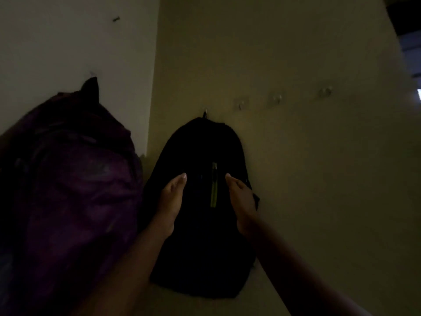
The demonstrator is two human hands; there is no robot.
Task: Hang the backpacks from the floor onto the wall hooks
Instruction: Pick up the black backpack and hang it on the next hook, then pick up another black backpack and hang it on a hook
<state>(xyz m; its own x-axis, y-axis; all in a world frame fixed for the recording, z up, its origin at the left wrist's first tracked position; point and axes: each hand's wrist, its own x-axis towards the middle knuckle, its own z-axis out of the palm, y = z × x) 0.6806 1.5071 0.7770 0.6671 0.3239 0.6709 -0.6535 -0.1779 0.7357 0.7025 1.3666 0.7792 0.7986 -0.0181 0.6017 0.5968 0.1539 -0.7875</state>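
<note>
the room is dim. a black backpack [200, 247] hangs flat against the pale wall [319, 179], its small top loop caught on a hook [205, 111] near the corner. a narrow yellow-green strip [214, 185] runs down the middle of its front.

both hands are on this bag, about halfway down it. the left hand [170, 201] clasps the bag's left side, with one nail-tipped digit lying up along the front panel. the right hand [242, 201] clasps the right side in the same way, its digit pointing in toward the green strip. the rest of the fingers on each hand go round the bag's edges and are out of sight, so how far they curl behind cannot be seen. both forearms come up from the bottom of the view.

to the left, on the adjoining wall [68, 42], a purple backpack [68, 190] also hangs. its dark top loop is hooked on a small peg [92, 74] that is only faintly visible. it is much nearer the camera and looks blurred. its right edge is just beside the black bag and the left forearm.

right of the black bag, three more hooks sit in a rising row with nothing on them: the first hook [241, 106], the second hook [276, 98] and the third hook [325, 91]. a small dark mark [116, 18] shows high on the adjoining wall. a dark opening [407, 19] fills the top right corner.
</note>
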